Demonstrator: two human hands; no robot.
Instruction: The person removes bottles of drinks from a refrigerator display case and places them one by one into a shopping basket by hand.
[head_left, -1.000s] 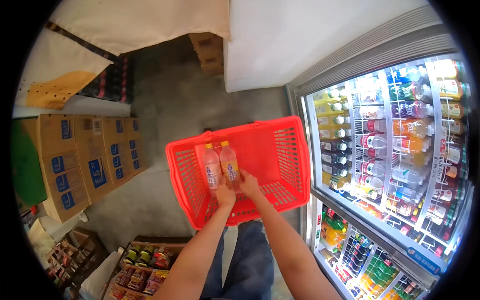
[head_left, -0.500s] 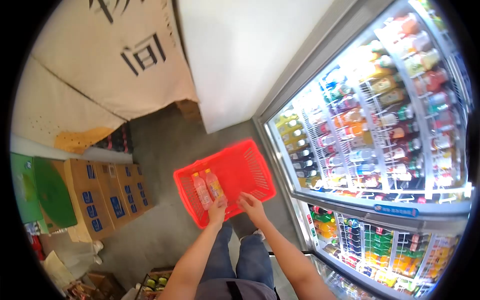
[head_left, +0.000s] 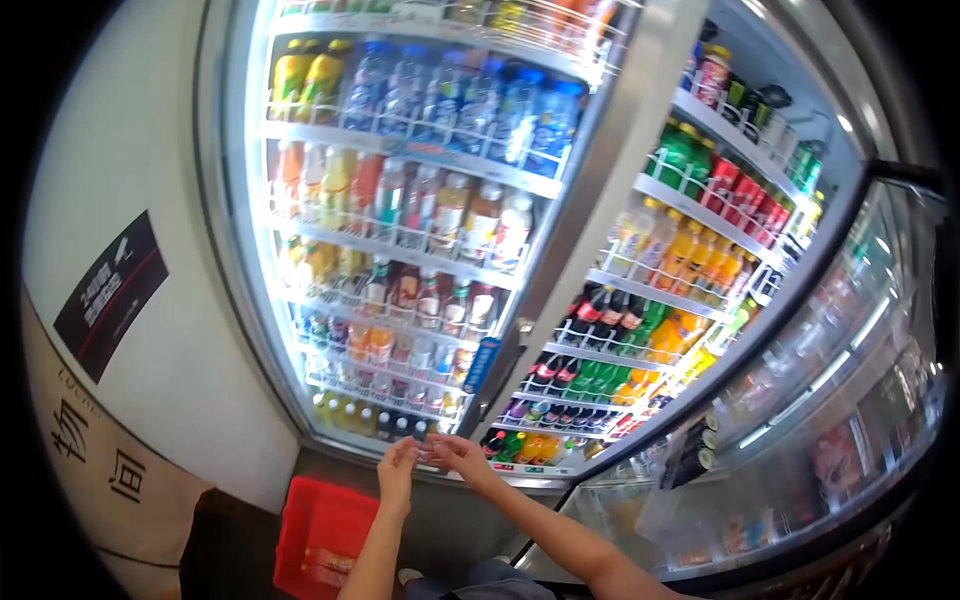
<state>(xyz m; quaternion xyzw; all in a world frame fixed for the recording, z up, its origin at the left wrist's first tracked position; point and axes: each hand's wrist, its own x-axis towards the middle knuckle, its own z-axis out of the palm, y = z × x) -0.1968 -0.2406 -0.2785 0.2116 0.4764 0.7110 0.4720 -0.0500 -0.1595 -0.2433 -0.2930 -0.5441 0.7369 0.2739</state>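
Note:
My left hand (head_left: 397, 468) is raised in front of the fridge's lower edge, its fingers loosely bent and no object visible in it. Close on its right is my right hand (head_left: 460, 458), fingers stretched toward the left hand and apart, also with nothing visible in it. Whether the fingertips touch, I cannot tell. Below and left of them, the red plastic basket (head_left: 300, 520) stands on the floor. Blurred drink bottles (head_left: 328, 566) lie in it, partly hidden by my left forearm.
Ahead stands a lit drinks fridge (head_left: 400, 245) with several shelves of bottles behind a closed door. To the right, an open glass door (head_left: 780, 470) swings out from a second fridge section (head_left: 640, 290). A white wall (head_left: 130, 150) and a printed curtain (head_left: 110, 480) are at left.
My view has swung up and right toward the fridges. Both hands have moved away from the basket and now hang before the fridge; the basket shows at lower left with the bottles inside.

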